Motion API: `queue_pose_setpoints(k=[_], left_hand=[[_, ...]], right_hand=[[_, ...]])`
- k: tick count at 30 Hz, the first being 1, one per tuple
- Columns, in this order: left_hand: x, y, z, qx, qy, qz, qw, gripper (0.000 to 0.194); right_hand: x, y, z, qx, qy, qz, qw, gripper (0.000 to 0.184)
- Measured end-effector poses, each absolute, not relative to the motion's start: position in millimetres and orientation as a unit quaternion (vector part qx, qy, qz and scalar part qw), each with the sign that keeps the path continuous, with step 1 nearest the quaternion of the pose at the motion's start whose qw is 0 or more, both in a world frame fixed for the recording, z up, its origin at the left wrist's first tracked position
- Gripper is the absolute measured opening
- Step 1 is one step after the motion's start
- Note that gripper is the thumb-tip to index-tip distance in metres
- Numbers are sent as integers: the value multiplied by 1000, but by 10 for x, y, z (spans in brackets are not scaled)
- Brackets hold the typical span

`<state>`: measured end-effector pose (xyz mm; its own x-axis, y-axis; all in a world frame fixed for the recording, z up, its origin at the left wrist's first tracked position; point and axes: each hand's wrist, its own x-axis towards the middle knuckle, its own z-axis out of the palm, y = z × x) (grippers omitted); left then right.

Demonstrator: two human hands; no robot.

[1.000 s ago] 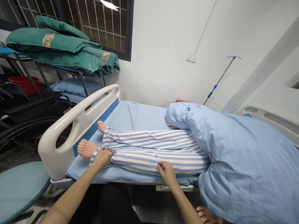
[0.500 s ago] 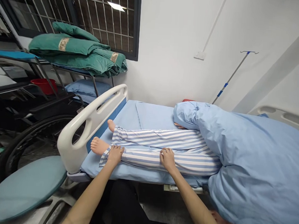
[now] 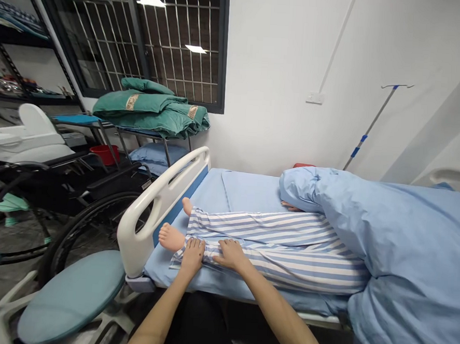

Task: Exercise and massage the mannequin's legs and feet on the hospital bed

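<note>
Two legs in blue-and-white striped trousers (image 3: 302, 267) lie along the bed; their bare feet (image 3: 171, 237) look smooth, like a manikin's. Over the near ankle cuff rests my left hand (image 3: 194, 253), its fingers laid flat across the cloth. My right hand (image 3: 231, 252) is spread on the same near leg, a little above the ankle, with its thumb apart. A light blue quilt (image 3: 416, 245) is heaped over the upper body. Part of a hand (image 3: 290, 206) of the lying figure shows at the quilt's edge.
At the bed's foot rises a white footboard (image 3: 140, 239). Left of it stand a wheelchair (image 3: 95, 205) and a round blue-green stool (image 3: 76, 292). Folded green quilts (image 3: 151, 112) lie on a rack under the barred window. Behind the bed is a drip pole (image 3: 373, 123).
My right hand has slid from around the knee down the near leg toward the ankle, close beside my left hand. The left stays by the cuff. The view has swung left.
</note>
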<state>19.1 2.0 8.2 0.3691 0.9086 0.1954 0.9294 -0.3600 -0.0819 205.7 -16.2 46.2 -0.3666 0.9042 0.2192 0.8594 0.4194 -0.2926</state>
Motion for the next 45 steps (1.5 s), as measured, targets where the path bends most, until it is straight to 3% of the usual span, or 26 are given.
queue_pose_setpoints(k=[5,15,27,36,42,45], left_hand=[[204,36,45,-816,-568,-53,95,55],[262,59,79,-815,-575,-35,68,62],[282,-25,-14,-810,-574,-91,76,53],[288,-100,-23,-812,-573,-83,78,59],[289,-53,-50,-811,-574,-79,81,49],[284,-28,-120,-809,-571,-97,96,45]], right_hand=[[1980,-20,296,-568,-820,65,41,64],[1968,-3,316,-585,-809,56,2,66],[1959,-12,292,-587,-809,33,-3,61],[1948,-54,320,-588,-808,37,3,64],[1991,128,369,-568,-805,163,52,70],[1900,355,417,-561,-796,195,117,60]])
